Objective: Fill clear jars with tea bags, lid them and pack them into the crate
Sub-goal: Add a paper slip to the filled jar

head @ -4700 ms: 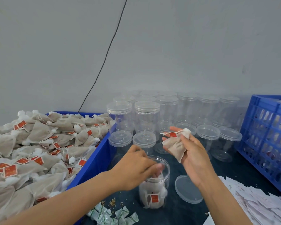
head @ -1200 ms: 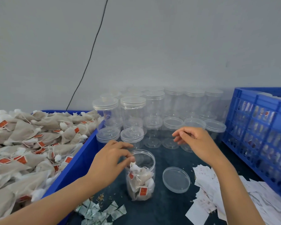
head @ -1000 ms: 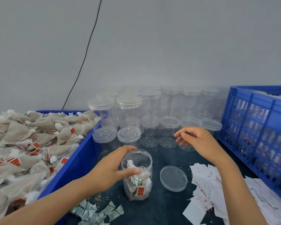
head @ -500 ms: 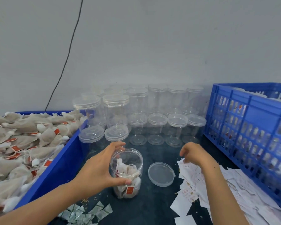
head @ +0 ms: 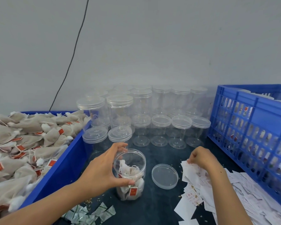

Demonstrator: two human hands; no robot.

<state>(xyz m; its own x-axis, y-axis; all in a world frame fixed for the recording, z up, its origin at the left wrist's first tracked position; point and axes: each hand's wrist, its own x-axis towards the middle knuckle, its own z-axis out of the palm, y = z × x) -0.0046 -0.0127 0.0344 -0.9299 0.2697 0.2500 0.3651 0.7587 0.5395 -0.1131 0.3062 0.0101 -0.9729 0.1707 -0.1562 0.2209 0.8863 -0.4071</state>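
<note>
Wrapped round the upper wall of the open clear plastic jar (head: 130,174), the person's left hand (head: 104,169) holds it steady, thumb on the near side just under the rim and fingers curled round the far side. Inside sits a loose bundle of beige mesh tea bags with red tags (head: 130,181), filling roughly the lower half. The right hand (head: 199,157) is off to the right of that grip, fingers curled down and pinching at the top of the heap of white paper slips (head: 217,189); whether a slip is actually lifted free I cannot tell.

My guess is that a slip goes into the jar before it is closed. To do that well, the pinch should separate one sheet only from the heap, and the left hand should keep the jar upright with the mouth unobstructed, so the thumb ought to stay below the rim.

Between the two hands, just right of the jar and touching nothing, the round clear plastic lid (head: 165,176) lies flat on the dark tabletop (head: 152,211), within easy reach of the right hand. Left of the grip stands the blue plastic bin heaped with tea bags (head: 58,169); far right, beyond the slips, the blue slotted plastic crate (head: 253,127) waits for the finished jar. Behind the grip stand rows of empty lidded clear jars (head: 161,124).
</note>
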